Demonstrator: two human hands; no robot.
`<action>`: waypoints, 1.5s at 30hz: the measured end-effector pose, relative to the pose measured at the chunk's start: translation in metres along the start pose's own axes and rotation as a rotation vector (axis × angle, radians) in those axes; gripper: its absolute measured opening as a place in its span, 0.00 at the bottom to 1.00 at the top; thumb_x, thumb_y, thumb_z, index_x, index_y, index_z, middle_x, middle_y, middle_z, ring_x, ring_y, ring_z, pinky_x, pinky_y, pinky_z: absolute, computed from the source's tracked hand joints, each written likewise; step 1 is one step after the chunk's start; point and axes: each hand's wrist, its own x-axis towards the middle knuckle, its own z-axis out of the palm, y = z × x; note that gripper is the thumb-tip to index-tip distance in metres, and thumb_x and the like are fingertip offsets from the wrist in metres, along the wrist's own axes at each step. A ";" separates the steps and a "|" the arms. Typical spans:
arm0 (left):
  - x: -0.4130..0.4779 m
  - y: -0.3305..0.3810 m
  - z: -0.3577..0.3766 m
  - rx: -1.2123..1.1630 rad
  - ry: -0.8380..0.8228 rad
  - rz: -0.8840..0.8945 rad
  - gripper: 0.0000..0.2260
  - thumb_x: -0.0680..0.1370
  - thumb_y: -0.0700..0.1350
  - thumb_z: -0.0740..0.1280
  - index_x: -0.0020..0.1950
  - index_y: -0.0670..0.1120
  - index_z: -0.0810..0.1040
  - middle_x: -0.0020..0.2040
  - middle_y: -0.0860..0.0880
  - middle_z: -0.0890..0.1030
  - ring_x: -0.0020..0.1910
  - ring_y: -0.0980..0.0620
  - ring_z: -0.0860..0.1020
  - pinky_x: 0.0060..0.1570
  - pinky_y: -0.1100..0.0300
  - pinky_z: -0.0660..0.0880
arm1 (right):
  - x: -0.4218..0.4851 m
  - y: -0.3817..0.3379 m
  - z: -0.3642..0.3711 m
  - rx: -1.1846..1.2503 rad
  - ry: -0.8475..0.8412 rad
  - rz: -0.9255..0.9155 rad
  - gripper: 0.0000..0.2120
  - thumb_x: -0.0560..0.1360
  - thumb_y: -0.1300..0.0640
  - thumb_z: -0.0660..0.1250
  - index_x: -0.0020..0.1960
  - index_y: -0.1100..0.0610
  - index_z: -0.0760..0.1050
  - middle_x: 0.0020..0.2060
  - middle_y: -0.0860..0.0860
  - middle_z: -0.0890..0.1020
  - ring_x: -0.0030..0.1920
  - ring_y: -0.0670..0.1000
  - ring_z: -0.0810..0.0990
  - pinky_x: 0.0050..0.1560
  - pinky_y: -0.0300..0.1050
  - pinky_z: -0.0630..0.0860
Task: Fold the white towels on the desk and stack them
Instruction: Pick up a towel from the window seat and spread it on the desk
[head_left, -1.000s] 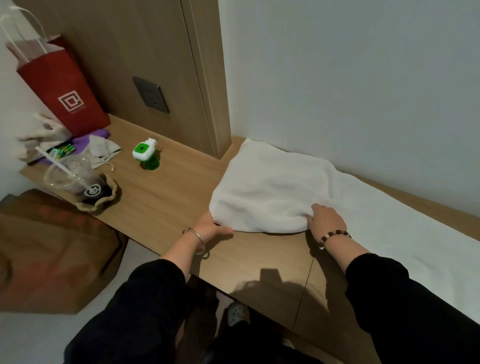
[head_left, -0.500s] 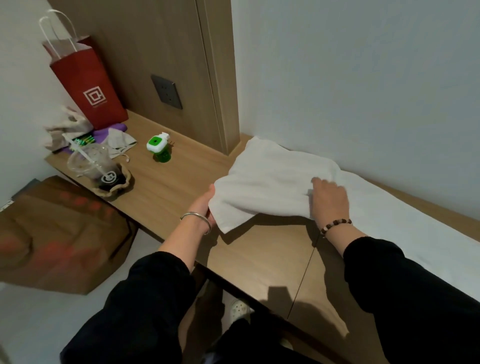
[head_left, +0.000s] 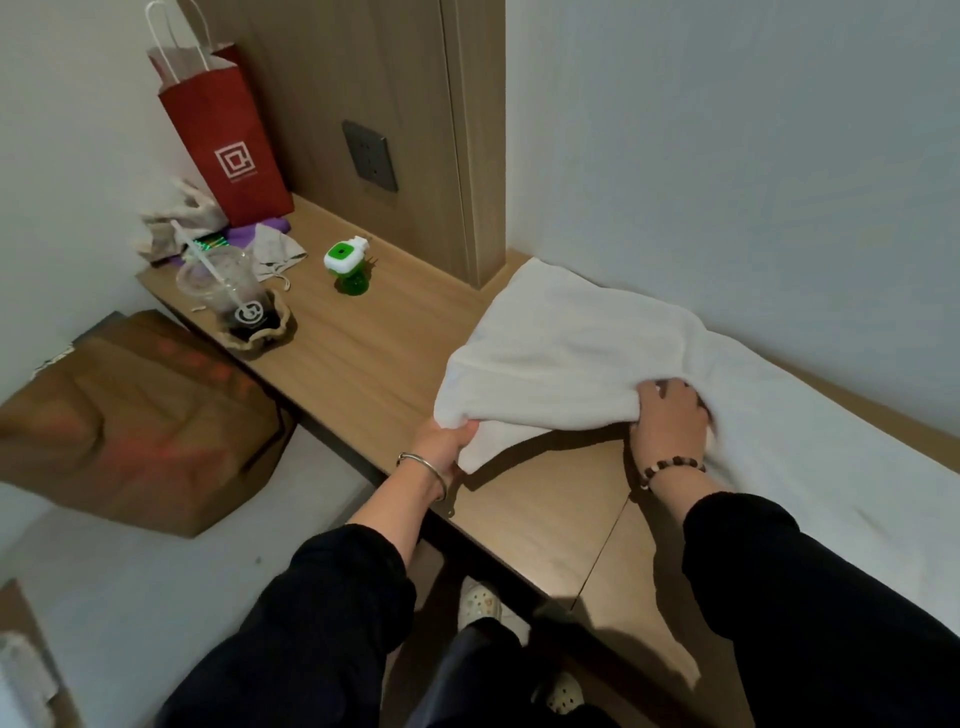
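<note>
Two hands lift the white towel's (head_left: 561, 343) near edge; left hand (head_left: 441, 441) pinches its corner. Right hand (head_left: 670, 421), blurred, apparently grips the fold.

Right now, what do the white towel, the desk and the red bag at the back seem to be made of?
The white towel looks like soft terry cloth, matte and fuzzy; it droops limply where the left hand grips it. The desk: wood-look board, probably laminate, smooth, faintly shiny, with straight grain lines. The red bag: stiff matte paper, standing upright with white cord handles.
</note>
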 end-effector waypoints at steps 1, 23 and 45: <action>0.000 0.002 -0.002 0.018 0.005 0.011 0.09 0.76 0.33 0.67 0.53 0.43 0.77 0.43 0.47 0.82 0.41 0.51 0.80 0.37 0.58 0.78 | 0.000 0.002 -0.001 -0.010 0.005 -0.025 0.15 0.74 0.62 0.62 0.60 0.59 0.73 0.56 0.60 0.74 0.57 0.61 0.71 0.58 0.52 0.68; -0.014 -0.009 -0.028 -0.519 0.239 -0.147 0.17 0.78 0.47 0.66 0.65 0.43 0.72 0.58 0.41 0.79 0.55 0.41 0.78 0.45 0.47 0.78 | -0.032 -0.011 0.009 0.056 -0.628 -0.300 0.25 0.80 0.47 0.54 0.75 0.55 0.56 0.75 0.57 0.57 0.73 0.58 0.58 0.68 0.57 0.60; -0.018 -0.050 0.033 1.778 -0.167 0.479 0.18 0.82 0.48 0.52 0.72 0.49 0.62 0.71 0.49 0.66 0.70 0.46 0.63 0.62 0.49 0.64 | -0.055 0.008 0.008 0.006 -0.179 0.017 0.23 0.80 0.52 0.52 0.73 0.56 0.57 0.72 0.56 0.61 0.71 0.55 0.60 0.69 0.57 0.59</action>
